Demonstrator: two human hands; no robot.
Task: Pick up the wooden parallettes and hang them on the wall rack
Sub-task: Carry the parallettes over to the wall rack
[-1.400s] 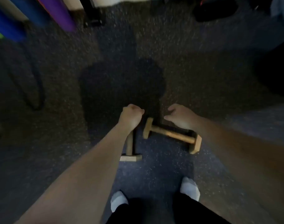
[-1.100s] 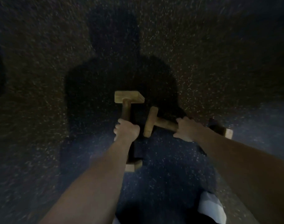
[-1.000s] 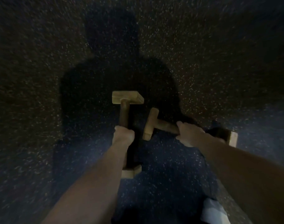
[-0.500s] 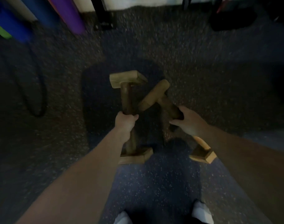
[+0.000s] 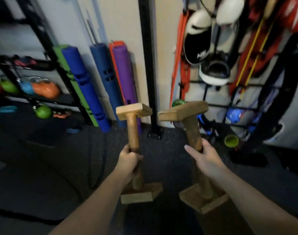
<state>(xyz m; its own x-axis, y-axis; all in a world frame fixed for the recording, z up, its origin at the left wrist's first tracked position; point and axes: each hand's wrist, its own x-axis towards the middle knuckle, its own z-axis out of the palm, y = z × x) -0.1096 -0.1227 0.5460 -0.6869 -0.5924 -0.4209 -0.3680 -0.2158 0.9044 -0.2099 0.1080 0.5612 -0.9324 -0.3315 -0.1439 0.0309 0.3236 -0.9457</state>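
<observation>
Two wooden parallettes are held up in front of me, each a round bar with a flat block at both ends. My left hand (image 5: 129, 160) grips the bar of the left parallette (image 5: 133, 131) near its middle. My right hand (image 5: 203, 158) is wrapped round the bar of the right parallette (image 5: 192, 128), index finger pointing out. Both bars stand roughly upright above the dark floor. The wall rack (image 5: 218, 82), a black wire grid, hangs on the wall at the right, behind and above the right parallette.
Boxing gloves (image 5: 197, 38), red bands (image 5: 184, 65) and other gear crowd the wall rack. A black upright post (image 5: 148, 65) stands between the parallettes. Rolled foam mats (image 5: 87, 89) lean at the wall. A shelf with coloured kettlebells (image 5: 43, 89) is at the left.
Both parallettes have come up off the floor in my hands and turned upright. My view has risen from the floor to the wall and its rack.
</observation>
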